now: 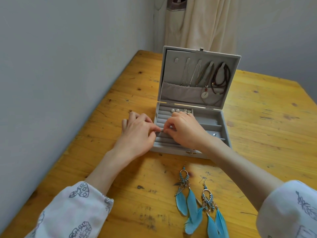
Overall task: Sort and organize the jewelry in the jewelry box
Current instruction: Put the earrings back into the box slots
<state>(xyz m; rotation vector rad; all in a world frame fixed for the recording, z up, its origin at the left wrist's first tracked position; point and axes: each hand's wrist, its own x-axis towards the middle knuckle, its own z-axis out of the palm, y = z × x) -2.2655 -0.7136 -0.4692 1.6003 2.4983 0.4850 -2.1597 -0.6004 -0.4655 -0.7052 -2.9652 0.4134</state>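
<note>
1. Here the open grey jewelry box (213, 117) sits on the wooden table (257, 117); left hand (137, 133) and right hand (185, 129) meet over its ring rolls (161, 120), fingertips pinching something too small to identify.
2. Two blue feather earrings (197, 203) lie in front of the box.

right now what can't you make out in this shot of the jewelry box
1. Head view: whatever the left hand and right hand pinch over the ring rolls is too small and covered by fingertips.
2. The near compartments of the jewelry box are partly hidden by the right wrist.
3. The feather earrings are cut off by the bottom edge.
4. The necklaces' lower ends sit inside the lid pocket.
</note>
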